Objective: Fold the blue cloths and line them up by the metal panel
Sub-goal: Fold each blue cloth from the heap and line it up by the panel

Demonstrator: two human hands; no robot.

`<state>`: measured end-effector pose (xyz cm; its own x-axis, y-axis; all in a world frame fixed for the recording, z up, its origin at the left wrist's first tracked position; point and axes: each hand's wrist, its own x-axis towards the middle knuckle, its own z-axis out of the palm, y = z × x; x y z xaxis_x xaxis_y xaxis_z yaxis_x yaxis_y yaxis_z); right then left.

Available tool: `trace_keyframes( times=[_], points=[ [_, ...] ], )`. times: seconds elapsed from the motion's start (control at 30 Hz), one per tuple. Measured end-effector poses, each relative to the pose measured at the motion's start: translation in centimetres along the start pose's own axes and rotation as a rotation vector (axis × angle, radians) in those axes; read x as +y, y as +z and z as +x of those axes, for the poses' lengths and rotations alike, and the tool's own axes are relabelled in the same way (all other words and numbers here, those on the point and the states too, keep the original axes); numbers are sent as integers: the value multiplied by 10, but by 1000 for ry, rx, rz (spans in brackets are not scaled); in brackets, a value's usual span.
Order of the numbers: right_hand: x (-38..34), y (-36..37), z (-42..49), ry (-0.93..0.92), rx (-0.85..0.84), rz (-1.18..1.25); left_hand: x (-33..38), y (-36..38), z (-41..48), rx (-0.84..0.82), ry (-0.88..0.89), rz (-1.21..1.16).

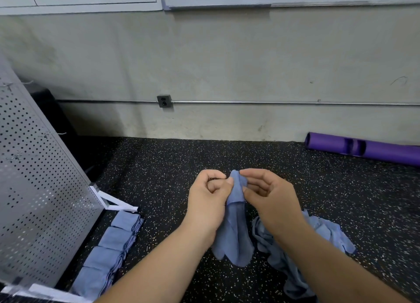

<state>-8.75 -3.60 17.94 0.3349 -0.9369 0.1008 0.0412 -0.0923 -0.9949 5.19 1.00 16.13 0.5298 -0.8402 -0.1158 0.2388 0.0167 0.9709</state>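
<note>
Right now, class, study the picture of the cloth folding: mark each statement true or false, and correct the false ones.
1. The left hand and the right hand both pinch the top of one blue cloth. True.
2. The folded pieces lie in a row on the person's right. False: the folded cloths lie in a row on the left, beside the perforated metal panel.
3. A heap of unfolded cloths lies on the floor by the right arm. True.
4. The purple item stands upright against the panel. False: the purple roll lies on the floor along the wall, far right.
5. The held cloth is already a neat square. False: it hangs loose and crumpled.
</note>
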Motion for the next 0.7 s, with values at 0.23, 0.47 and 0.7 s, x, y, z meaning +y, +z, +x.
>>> trace_keyframes(
  times=[0.23, 0.47, 0.7],
  points=[
    [-2, -5, 4, 23, 85, 88, 4, 0, -5, -166, 144, 112],
    [-9, -16, 9, 41, 132, 91, -2, 0, -3, -286, 183, 94],
    [-1, -16, 7, 118, 150, 58, -3, -3, 3, -23, 125, 165]
  ],
)
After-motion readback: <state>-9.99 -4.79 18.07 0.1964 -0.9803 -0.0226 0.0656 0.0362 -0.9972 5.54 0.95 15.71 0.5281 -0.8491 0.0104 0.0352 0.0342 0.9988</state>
